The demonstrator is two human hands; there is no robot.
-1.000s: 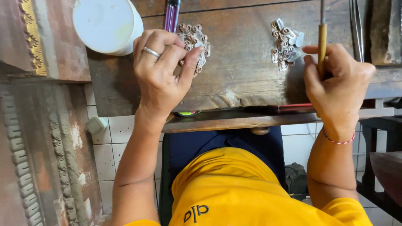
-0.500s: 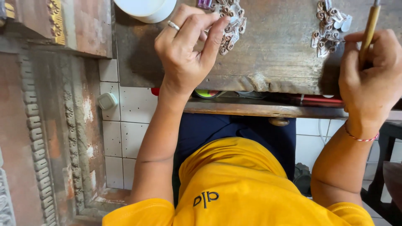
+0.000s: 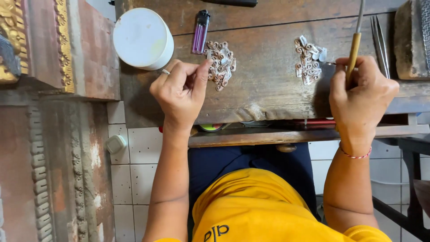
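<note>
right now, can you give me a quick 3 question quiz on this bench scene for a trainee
1. True or false: the right hand holds a wooden-handled tool upright.
2. Which pile of small metal pieces does the left hand touch: A) the left pile B) the right pile C) neither?
3. What purple thing lies between the white round container and the left pile?

Key
1. True.
2. A; thumb and fingertips meet at its edge.
3. A lighter.
</note>
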